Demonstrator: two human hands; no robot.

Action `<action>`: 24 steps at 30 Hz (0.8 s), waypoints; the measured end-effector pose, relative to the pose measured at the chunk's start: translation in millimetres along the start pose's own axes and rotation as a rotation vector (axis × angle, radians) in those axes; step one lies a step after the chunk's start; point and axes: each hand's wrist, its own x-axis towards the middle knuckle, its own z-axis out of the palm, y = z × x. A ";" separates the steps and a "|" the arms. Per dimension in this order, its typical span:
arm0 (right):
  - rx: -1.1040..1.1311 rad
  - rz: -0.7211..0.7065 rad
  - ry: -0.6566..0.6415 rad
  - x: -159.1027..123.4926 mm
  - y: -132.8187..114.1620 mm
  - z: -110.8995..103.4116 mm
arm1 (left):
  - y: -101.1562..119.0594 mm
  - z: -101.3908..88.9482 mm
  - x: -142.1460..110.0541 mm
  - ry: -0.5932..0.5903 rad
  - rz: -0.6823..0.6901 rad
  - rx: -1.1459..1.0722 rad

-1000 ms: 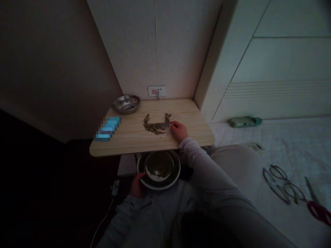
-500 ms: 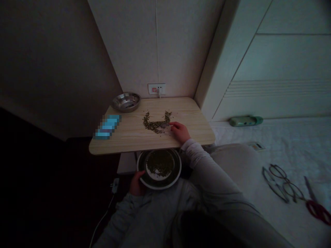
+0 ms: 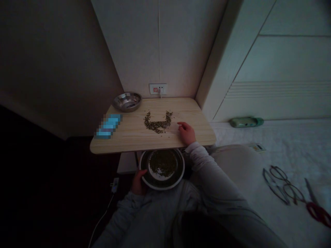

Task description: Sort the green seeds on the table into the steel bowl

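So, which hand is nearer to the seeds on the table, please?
Right. The right hand is just right of the seeds; the left hand holds the basin past the table's near edge.

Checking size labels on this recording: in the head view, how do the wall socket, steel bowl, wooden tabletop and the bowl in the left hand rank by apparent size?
Largest to smallest:
1. Wooden tabletop
2. Bowl in the left hand
3. Steel bowl
4. Wall socket

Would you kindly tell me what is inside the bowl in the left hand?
The bowl holds small dark grains, and a pale patch of its bottom shows. Whatever lies beneath the grains is hidden.
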 end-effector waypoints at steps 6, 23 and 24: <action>-0.040 -0.011 -0.044 -0.6 0.4 1.2 | 1.2 4.2 -0.9 0.001 -0.012 0.002; 0.020 0.011 -0.089 -3.0 -1.0 1.1 | 13.0 14.0 -10.6 -0.070 -0.071 -0.036; 0.024 0.009 -0.088 -3.2 -0.9 1.0 | 13.4 13.6 -10.3 -0.075 -0.068 -0.038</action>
